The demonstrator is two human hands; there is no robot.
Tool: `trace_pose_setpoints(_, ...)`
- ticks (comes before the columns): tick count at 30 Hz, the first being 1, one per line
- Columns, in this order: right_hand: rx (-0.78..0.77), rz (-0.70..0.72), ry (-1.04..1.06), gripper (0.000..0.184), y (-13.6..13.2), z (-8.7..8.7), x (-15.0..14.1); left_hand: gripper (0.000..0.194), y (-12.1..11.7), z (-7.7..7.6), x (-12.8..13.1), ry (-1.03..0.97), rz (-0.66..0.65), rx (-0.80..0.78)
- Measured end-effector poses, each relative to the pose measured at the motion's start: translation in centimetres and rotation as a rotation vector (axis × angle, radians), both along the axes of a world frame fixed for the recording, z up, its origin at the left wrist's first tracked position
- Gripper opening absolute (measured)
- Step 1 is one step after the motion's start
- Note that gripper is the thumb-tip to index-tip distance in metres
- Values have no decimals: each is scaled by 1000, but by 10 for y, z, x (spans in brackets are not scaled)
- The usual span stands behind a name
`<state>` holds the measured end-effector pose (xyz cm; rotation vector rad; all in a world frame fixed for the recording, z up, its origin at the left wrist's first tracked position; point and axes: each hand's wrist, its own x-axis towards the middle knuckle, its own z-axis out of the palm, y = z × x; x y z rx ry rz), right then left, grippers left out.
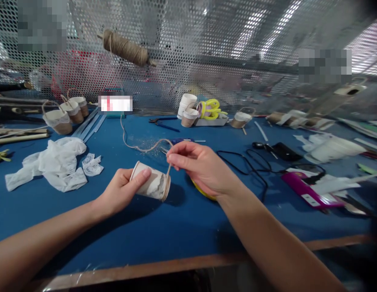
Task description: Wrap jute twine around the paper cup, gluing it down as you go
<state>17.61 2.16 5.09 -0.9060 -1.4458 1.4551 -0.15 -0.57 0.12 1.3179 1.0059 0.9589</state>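
Observation:
My left hand (124,188) is closed around a small paper cup (148,181), which lies tilted on its side above the blue table. Its rim faces right, and a pale, ragged patch shows on its wall. At that rim, my right hand (200,166) pinches a length of twine (140,148) between thumb and fingers. From the fingers the twine trails left across the table and up towards a twine spool (124,48) on the mesh. Yellow-handled scissors (203,190) lie partly hidden beneath my right hand.
White lace (59,164) lies crumpled at left, near several finished cups with twine handles (57,120). Pliers (166,123), stacked cups (187,106) and a handled cup (241,119) stand or lie at the back. A purple glue gun (310,190) and black cable (246,162) occupy the right.

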Motion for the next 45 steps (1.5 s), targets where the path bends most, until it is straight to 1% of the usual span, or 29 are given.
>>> trace_pose_setpoints(3,88,-69,0,9,2,-2,6,45,1,-1,1,-39,26,-66)
trace_pose_setpoints(6,151,-131,-46,10,5,-7,7,44,1,-1,1,-31,26,-60)
trace_pose_setpoints(10,194,-148,-107,10,6,-13,4,42,-1,-2,1,21,-1,-35)
trace_pose_setpoints(15,242,-158,-172,9,5,-15,1,37,-3,-3,3,41,-9,3)
trace_pose_setpoints(20,223,-204,-179,10,8,-18,3,35,-5,-3,2,22,37,14)
trace_pose_setpoints(27,194,-209,-199,9,10,-23,4,32,-4,-3,2,-51,69,59)
trace_pose_setpoints(32,163,-181,-242,10,9,-24,4,33,-7,-1,1,-33,76,127)
trace_pose_setpoints(41,96,-150,-243,9,8,-27,3,36,-8,-4,-2,-27,71,236)
trace_pose_setpoints(45,74,-138,-245,10,7,-27,1,36,-8,-3,-3,3,71,290)
